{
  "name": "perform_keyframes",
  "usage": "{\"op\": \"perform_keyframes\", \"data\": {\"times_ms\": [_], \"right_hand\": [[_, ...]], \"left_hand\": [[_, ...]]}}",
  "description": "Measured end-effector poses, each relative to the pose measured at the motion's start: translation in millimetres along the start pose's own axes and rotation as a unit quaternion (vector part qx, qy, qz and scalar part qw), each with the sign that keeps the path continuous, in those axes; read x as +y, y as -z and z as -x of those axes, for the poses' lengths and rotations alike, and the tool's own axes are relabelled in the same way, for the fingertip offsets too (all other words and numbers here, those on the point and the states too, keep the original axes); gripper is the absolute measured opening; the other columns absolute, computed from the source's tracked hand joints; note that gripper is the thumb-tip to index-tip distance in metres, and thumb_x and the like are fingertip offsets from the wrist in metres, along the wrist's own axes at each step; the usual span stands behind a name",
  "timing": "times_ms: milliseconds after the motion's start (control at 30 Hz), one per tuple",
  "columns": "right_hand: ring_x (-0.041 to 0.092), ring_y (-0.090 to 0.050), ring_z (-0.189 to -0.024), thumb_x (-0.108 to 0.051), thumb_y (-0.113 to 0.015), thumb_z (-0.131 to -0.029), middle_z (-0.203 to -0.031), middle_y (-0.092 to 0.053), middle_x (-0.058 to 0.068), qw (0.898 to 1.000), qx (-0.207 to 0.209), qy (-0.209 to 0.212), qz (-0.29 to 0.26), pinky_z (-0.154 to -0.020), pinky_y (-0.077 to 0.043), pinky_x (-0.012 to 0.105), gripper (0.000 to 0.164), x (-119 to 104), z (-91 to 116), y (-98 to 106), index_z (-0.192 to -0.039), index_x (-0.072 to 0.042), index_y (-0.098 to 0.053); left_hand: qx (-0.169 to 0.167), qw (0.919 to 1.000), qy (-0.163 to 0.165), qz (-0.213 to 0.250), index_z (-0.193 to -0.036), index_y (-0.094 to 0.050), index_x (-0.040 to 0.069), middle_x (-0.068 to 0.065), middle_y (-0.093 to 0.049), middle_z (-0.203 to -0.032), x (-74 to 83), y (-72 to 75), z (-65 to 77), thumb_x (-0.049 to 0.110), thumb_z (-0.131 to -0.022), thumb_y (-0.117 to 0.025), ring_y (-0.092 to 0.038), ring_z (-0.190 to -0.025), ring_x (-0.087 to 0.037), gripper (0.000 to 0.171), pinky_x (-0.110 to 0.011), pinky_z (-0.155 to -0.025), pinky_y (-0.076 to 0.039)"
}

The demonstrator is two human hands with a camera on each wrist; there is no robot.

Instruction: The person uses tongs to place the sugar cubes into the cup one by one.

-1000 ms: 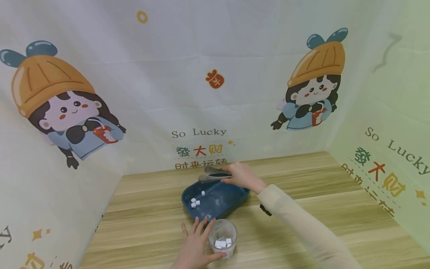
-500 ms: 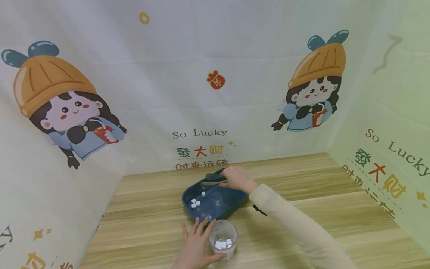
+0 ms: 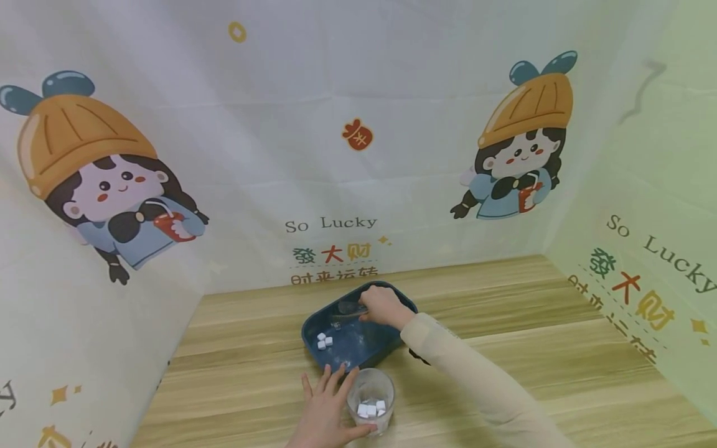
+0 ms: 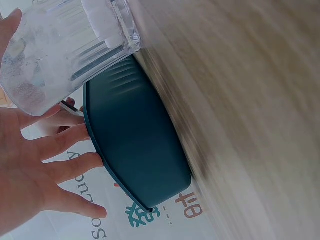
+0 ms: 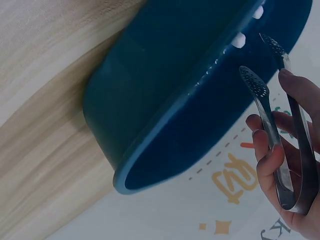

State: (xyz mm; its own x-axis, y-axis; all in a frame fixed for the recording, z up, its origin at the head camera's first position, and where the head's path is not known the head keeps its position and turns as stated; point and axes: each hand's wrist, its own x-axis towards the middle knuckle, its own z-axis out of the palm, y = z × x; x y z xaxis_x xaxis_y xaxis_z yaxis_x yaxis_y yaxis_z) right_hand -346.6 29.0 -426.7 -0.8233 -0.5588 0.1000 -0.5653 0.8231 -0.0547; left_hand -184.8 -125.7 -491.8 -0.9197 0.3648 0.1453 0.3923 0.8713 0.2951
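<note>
My right hand (image 3: 385, 306) grips metal tongs (image 5: 280, 130) with perforated tips, held over the back of a dark blue tray (image 3: 358, 348). In the right wrist view the tong arms stand apart above the tray's inside. Three small white cubes (image 3: 325, 341) lie grouped at the tray's left end. In front of the tray stands a clear cup (image 3: 371, 389) with several white cubes (image 3: 371, 409) at its bottom. My left hand (image 3: 327, 407) is spread beside the cup, thumb against its near side; its straight fingertips (image 4: 92, 159) touch the tray's rim.
The wood-patterned tabletop (image 3: 241, 373) extends around the tray. Printed cloth walls (image 3: 269, 124) enclose the back and both sides. A small black object (image 3: 418, 356) shows under my right sleeve (image 3: 476, 373).
My right hand has lowered the tongs from above the tray's back rim into the tray, moving slightly left. The tips now cover where a lone cube lay. My left hand and the cup have stayed put.
</note>
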Motion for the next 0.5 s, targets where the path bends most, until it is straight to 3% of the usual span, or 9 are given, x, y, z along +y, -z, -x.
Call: {"op": "perform_keyframes", "data": {"times_ms": [233, 500], "right_hand": [[0.015, -0.064, -0.083, -0.033, -0.068, -0.076, -0.099, -0.067, 0.002, 1.0, -0.002, -0.007, 0.022, -0.067, -0.052, 0.027, 0.034, -2.5, -3.1, -11.9, -0.103, -0.011, -0.067], [0.013, -0.063, -0.074, -0.032, -0.071, -0.074, -0.085, -0.067, 0.0, 0.997, 0.02, 0.013, 0.072, -0.06, -0.051, 0.027, 0.024, -5.3, -2.0, -18.8, -0.088, -0.013, -0.068]], "left_hand": [[0.003, 1.0, 0.0, 0.0, -0.137, -0.035, 0.017, -0.017, -0.041, -0.136, -0.2, -0.3, 0.2, 0.073, -0.064, -0.055, -0.034, -0.124, -0.048, 0.095, -0.077, -0.088, -0.013], [-0.006, 1.0, 0.003, 0.0, -0.137, -0.035, 0.017, -0.017, -0.041, -0.136, -0.5, -0.5, -0.8, 0.074, -0.064, -0.054, -0.034, -0.124, -0.047, 0.095, -0.077, -0.088, -0.012]]}}
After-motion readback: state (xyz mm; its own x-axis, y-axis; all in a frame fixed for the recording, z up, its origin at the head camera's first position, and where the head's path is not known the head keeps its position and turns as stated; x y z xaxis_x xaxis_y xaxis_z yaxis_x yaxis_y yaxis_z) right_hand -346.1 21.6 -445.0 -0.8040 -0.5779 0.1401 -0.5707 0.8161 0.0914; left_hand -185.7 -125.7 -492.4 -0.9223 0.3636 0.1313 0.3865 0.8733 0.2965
